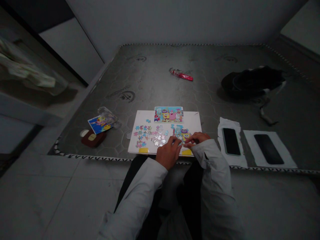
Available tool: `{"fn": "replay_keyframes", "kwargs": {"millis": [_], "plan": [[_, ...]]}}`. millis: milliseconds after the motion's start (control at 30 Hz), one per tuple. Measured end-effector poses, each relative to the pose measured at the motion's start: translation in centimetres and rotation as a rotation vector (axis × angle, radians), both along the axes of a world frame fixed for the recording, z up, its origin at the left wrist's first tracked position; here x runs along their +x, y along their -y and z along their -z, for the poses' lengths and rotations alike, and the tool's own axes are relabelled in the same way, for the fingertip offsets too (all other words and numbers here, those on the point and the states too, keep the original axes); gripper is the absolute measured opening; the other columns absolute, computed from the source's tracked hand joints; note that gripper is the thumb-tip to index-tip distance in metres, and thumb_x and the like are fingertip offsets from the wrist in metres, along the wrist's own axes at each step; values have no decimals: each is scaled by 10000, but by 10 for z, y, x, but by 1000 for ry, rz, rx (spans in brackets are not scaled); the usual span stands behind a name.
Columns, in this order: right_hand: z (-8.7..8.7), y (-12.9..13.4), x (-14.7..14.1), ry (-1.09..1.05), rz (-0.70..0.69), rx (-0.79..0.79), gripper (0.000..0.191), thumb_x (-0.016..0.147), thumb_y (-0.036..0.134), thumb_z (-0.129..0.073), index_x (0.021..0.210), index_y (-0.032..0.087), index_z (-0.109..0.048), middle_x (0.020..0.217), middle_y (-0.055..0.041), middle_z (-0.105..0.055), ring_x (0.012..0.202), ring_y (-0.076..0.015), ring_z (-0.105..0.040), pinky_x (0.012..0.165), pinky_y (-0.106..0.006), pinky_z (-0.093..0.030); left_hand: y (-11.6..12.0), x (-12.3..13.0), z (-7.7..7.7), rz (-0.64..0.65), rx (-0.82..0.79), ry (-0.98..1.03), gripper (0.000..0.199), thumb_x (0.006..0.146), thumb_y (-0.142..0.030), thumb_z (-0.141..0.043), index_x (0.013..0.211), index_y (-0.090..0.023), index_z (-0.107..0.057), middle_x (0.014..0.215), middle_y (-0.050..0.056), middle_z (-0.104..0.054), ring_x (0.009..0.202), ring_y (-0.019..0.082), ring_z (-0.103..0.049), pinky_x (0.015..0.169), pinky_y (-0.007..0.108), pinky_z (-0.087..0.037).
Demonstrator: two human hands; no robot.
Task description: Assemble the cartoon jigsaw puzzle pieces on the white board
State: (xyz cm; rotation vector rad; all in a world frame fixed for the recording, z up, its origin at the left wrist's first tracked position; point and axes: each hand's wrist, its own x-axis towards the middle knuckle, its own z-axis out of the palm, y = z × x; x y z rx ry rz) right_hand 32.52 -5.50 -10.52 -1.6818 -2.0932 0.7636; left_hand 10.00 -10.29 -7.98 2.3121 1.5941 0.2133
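A white board (132, 141) lies at the near edge of the grey surface, with loose jigsaw pieces (158, 137) spread over its left and middle. A joined part of the jigsaw puzzle (178, 130) with cartoon figures lies on the right half. At this part's lower left, my left hand (168, 154) has its fingers curled down; what they hold, if anything, is hidden. My right hand (198, 139) reaches in from the right, thumb and forefinger closed at the joined part's lower edge on what looks like a jigsaw piece. Above them lies the cartoon picture card (168, 115).
To the right, a phone (231, 141) and a dark slab (268, 149) rest on white sheets. A dark bag-like thing (252, 81) lies behind. A red packet (181, 74) sits farther back. Leftward are a brown case (93, 138) and a bright picture card (100, 125) beside clear plastic.
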Motion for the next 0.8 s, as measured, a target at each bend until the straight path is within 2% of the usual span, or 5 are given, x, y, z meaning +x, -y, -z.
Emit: {"fn": "replay_keyframes", "kwargs": {"millis": [133,267,433,600,800], "plan": [[2,-4,-3,-8,11,-1,156,763,468,-897,864,351,-885,751,20,-728,716,-153,-609,719,-299,-446,1,-4,5,2,59,43,354,1117,-395,-518,1413,-309,-692,1388,80,-692,974,200,-774,650,285,-577],[8,-8,-7,-3,76,19,118,742,390,-887,845,338,-865,715,33,-697,722,-154,-614,742,-297,-447,3,-7,4,36,110,43,328,1107,-411,-534,1317,-348,-778,1320,49,-741,910,186,-773,612,277,-543],[20,-9,-7,-36,125,61,177,763,399,-854,919,315,-847,774,19,-722,765,-169,-653,758,-308,-454,3,-7,-1,49,133,18,329,1097,-402,-549,1292,-359,-810,1253,43,-776,853,172,-763,569,265,-491],[30,-10,-5,-85,145,71,226,756,424,-852,944,299,-840,772,16,-726,711,-165,-630,704,-300,-459,4,-6,0,32,139,26,308,1082,-394,-580,1258,-364,-831,1244,23,-788,847,167,-761,553,262,-460],[22,-2,-9,-102,174,97,179,793,388,-839,950,301,-841,788,7,-721,686,-160,-598,691,-306,-450,5,-5,3,16,169,31,295,1071,-373,-606,1254,-362,-838,1237,15,-793,857,161,-758,568,264,-458]]}}
